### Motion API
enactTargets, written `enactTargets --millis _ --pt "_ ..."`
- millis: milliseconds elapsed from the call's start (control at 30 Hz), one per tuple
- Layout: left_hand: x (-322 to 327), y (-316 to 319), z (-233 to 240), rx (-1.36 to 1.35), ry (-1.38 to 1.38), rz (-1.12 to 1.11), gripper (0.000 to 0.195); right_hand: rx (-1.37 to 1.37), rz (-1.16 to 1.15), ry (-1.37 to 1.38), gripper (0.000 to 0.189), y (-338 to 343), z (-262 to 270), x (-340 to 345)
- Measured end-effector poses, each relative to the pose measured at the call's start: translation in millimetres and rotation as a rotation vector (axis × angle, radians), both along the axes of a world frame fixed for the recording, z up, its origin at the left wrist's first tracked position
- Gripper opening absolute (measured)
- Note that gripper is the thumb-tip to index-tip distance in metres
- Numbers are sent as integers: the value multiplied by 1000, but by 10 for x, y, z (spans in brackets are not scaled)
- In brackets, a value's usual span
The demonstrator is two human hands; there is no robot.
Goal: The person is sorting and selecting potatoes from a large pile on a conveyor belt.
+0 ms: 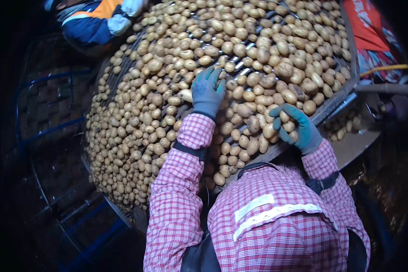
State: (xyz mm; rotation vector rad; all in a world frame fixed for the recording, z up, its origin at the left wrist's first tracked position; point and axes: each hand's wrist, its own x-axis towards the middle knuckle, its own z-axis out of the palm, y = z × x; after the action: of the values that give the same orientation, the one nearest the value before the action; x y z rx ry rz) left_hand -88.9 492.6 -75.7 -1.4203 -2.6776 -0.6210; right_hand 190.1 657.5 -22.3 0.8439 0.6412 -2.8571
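Note:
Potatoes [149, 119] of mixed sizes cover a wide bed of dark roller bars [239, 64] in front of me. My left hand [205, 95], in a grey and green work glove, lies palm down on them near the middle. Its fingertips are among the potatoes, and what may be under the palm is hidden. Near the bed's right rim, my right hand [302, 129], gloved alike, is turned up with curled fingers around several small potatoes [288, 126]. Larger potatoes touch its fingertips.
A raised rim [340, 102] borders the bed on the right. Beyond it, more potatoes [346, 127] lie lower down by a pale panel [353, 146]. A co-worker's blue sleeve [88, 29] reaches in top left; another person's red garment [365, 25] shows top right. Blue metal frames [51, 134] stand left.

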Motion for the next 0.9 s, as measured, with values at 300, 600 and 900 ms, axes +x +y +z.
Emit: enactTargets --millis 300,600,900 --pt "91 -217 -67 9 -200 423 53 -49 -122 -156 40 -11 -53 -23" --pt "-151 167 -7 385 -430 141 37 211 4 -148 39 -196 282 -484" --pt "-1810 -1352 -19 -237 54 337 26 167 36 -108 38 -288 195 -590"
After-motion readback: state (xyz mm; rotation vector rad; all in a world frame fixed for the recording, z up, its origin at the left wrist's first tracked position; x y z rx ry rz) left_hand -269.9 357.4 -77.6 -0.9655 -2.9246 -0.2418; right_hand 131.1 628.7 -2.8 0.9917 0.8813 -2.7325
